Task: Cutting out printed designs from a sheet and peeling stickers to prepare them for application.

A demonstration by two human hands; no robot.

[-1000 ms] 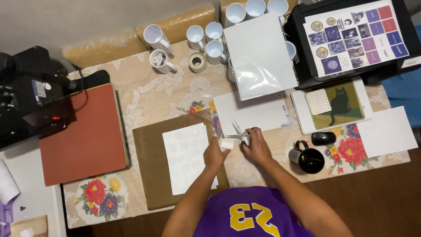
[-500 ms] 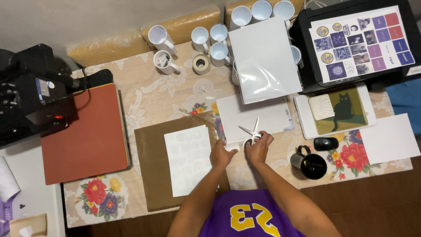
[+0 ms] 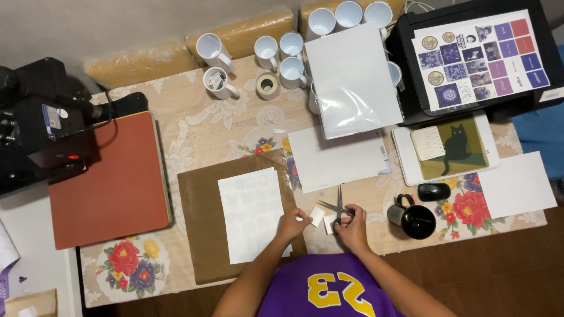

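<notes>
White paper piece [image 3: 316,216] now off scissors [image 3: 338,206]

We see a table [image 3: 194,132] under a beige floral cloth. Near its front edge lies a brown sheet [image 3: 200,235] with white paper [image 3: 249,211] on it. A red pad [image 3: 108,179] sits at the left edge; white mugs [image 3: 279,53] and a tape roll [image 3: 268,86] line the back edge. A black mug [image 3: 416,220] stands toward the front right corner.
</notes>
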